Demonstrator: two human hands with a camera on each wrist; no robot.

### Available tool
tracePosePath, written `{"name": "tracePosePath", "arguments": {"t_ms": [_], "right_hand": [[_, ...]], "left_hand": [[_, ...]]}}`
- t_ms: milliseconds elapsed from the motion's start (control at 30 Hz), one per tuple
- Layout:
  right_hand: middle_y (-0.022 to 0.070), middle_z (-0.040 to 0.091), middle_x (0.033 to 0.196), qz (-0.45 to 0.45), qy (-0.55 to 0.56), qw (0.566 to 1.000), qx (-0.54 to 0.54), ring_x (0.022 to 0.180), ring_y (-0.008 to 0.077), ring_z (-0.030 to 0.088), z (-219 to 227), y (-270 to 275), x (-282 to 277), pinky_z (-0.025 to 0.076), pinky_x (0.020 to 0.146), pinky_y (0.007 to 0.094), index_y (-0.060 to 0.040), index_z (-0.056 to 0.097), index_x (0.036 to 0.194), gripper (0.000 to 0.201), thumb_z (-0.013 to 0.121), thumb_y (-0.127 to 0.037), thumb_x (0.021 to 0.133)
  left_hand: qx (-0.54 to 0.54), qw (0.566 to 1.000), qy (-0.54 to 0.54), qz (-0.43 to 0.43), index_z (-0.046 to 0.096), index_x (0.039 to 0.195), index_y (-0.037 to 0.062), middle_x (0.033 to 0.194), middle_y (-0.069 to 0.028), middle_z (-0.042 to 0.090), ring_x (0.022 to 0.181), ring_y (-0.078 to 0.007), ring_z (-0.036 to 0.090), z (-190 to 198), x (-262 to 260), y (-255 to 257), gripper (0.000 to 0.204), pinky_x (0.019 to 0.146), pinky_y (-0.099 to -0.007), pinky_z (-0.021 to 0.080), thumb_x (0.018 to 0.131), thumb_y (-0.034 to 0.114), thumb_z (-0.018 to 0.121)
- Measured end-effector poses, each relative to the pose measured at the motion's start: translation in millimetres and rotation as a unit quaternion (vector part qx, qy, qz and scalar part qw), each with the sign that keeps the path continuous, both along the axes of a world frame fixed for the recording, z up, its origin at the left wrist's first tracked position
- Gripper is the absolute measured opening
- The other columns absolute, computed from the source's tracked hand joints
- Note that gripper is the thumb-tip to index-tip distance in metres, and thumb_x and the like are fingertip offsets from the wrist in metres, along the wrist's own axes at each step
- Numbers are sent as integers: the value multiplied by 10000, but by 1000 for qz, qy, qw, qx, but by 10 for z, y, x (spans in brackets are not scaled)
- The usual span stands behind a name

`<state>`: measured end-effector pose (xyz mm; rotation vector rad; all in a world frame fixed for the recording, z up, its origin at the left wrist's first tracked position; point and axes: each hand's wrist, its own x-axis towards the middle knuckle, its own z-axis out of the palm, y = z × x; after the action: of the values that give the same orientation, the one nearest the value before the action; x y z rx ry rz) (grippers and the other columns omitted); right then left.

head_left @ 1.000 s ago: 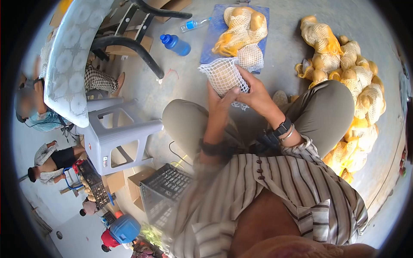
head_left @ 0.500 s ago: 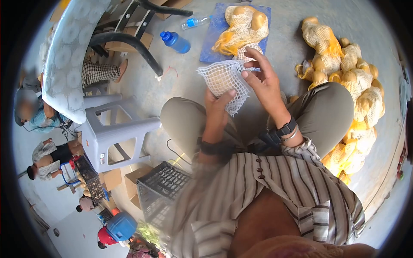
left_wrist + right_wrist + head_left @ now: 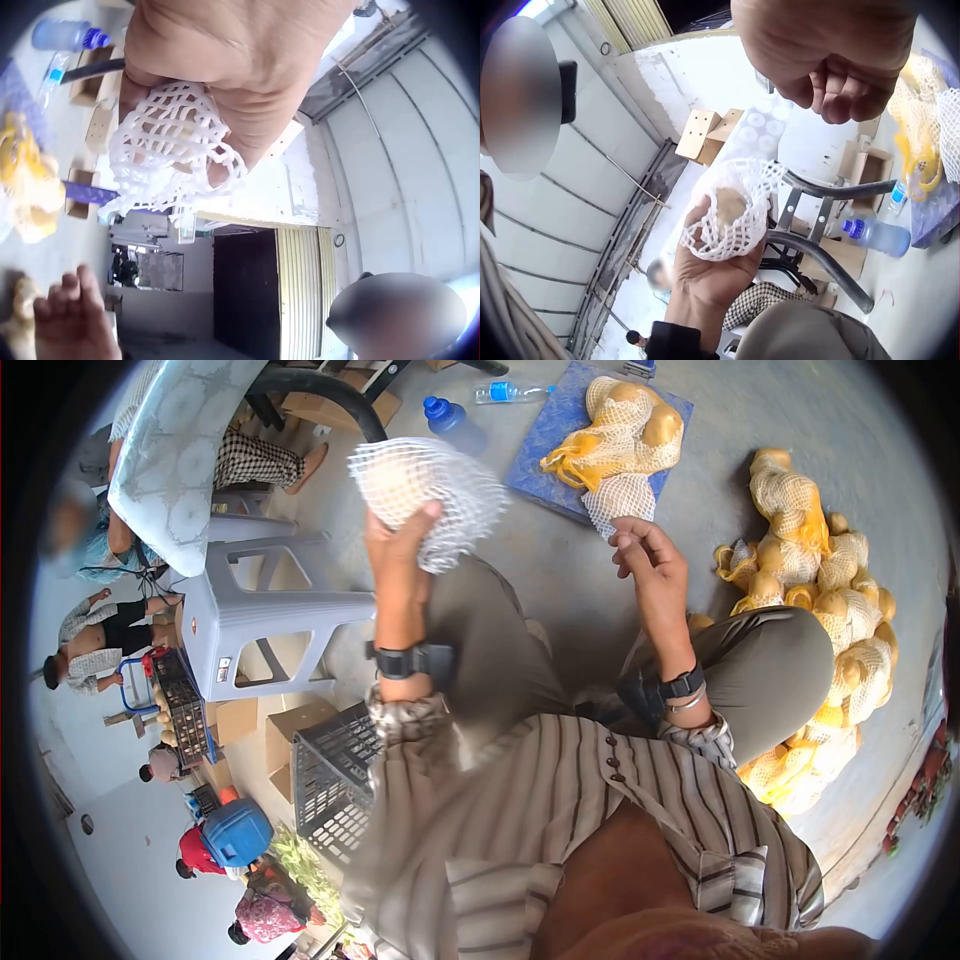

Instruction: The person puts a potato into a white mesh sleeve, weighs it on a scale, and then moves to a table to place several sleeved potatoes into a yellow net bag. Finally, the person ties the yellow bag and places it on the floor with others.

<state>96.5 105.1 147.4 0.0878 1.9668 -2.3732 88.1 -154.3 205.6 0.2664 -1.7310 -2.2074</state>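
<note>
My left hand [image 3: 400, 550] is raised over the left knee and grips a white foam net sleeve [image 3: 460, 500] with a round yellowish fruit [image 3: 731, 206] inside. The sleeve's loose end spreads past my fingers, and its mesh covers much of the fruit. My right hand [image 3: 655, 565] has loosely bent fingers and holds nothing. It is just below a second netted fruit [image 3: 622, 500] at the near edge of a blue board [image 3: 540, 475]. Beside that fruit lies a yellow net bag of fruit [image 3: 630, 435], also in foam netting.
Many netted bags of fruit [image 3: 845, 600] are heaped on the floor at right. A blue bottle [image 3: 450, 420] and a clear bottle [image 3: 510, 393] are near the board. At left are a grey plastic stool [image 3: 270, 605], a black crate [image 3: 335, 780] and a table [image 3: 180, 460].
My left hand has carried the netted fruit up and left, away from the lap. My right hand has let go of the sleeve and moved right, toward the board. The head view has shifted.
</note>
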Motion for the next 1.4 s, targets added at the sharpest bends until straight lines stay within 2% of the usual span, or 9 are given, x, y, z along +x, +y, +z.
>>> {"name": "tracePosePath", "arguments": {"t_ms": [167, 333, 567, 700, 767, 833, 1067, 1133, 1400], "right_hand": [[-24, 611, 839, 11, -16, 1000, -6, 707, 43, 510, -141, 4, -28, 430, 626, 203, -40, 649, 1057, 169, 583, -110, 918], [-22, 614, 841, -1, -32, 999, -1, 688, 44, 508, -244, 13, -72, 433, 622, 202, -36, 651, 1052, 167, 583, -100, 913], [-13, 626, 852, -5, -79, 996, 48, 697, 57, 540, -399, -65, -119, 444, 624, 215, -54, 656, 1042, 183, 553, -61, 892], [-13, 624, 863, 9, -101, 994, 49, 705, 63, 547, -533, -115, -159, 445, 626, 216, -54, 651, 1046, 218, 529, -28, 867], [-11, 624, 867, 15, -104, 993, 52, 710, 63, 548, -573, -132, -182, 444, 627, 216, -55, 649, 1051, 227, 527, -20, 863], [-9, 623, 871, 21, -107, 993, 54, 715, 63, 549, -616, -158, -197, 444, 629, 215, -56, 646, 1056, 237, 524, -12, 858], [-9, 608, 855, 42, -103, 993, 45, 709, 51, 536, -658, -242, -214, 436, 631, 207, -34, 639, 1068, 179, 550, -124, 942], [-9, 607, 856, 49, -96, 994, 34, 710, 51, 535, -632, -256, -200, 435, 631, 207, -33, 638, 1069, 180, 551, -126, 942], [-16, 600, 850, 61, -41, 997, 24, 721, 46, 527, -428, -254, -75, 435, 637, 203, -33, 634, 1058, 171, 547, -119, 939]], "left_hand": [[-43, 998, -39, 8, 479, 1218, 5, 1098, -112, 621, 960, -198, 624, -601, -333, -798, 508, 840, -318, 517, 760, 14, 699], [-42, 972, -233, -7, 495, 1215, -12, 1076, -123, 627, 928, -229, 644, -1972, -378, -1452, 489, 799, -336, 546, 780, 73, 703], [4, 945, -326, 3, 463, 1115, -17, 992, -135, 624, 844, -237, 640, -3143, -289, -1538, 539, 731, -351, 539, 689, 92, 775], [-122, 929, -350, -19, 443, 1104, -45, 987, -159, 621, 843, -253, 637, -3728, -461, -1659, 590, 729, -358, 531, 660, 118, 797], [-159, 923, -351, -22, 435, 1120, -62, 989, -171, 621, 845, -279, 639, -3827, -547, -1648, 627, 738, -369, 529, 652, 133, 803], [-367, 853, -371, -29, 397, 1178, -99, 1000, -202, 621, 878, -351, 631, -3683, -588, -1567, 737, 791, -413, 515, 635, 174, 815], [-346, 868, -354, -28, 333, 1316, -83, 1224, -292, 494, 1140, -415, 507, -3866, -512, -1573, 907, 968, -463, 428, 638, 267, 823], [-475, 787, -390, 56, 295, 1378, -48, 1279, -312, 431, 1196, -425, 456, -3843, -488, -1497, 984, 1006, -474, 400, 633, 298, 837], [-366, 905, -214, 9, 330, 1397, -31, 1294, -272, 479, 1199, -337, 480, -2304, -712, -1563, 757, 994, -401, 402, 801, 203, 732]]}}
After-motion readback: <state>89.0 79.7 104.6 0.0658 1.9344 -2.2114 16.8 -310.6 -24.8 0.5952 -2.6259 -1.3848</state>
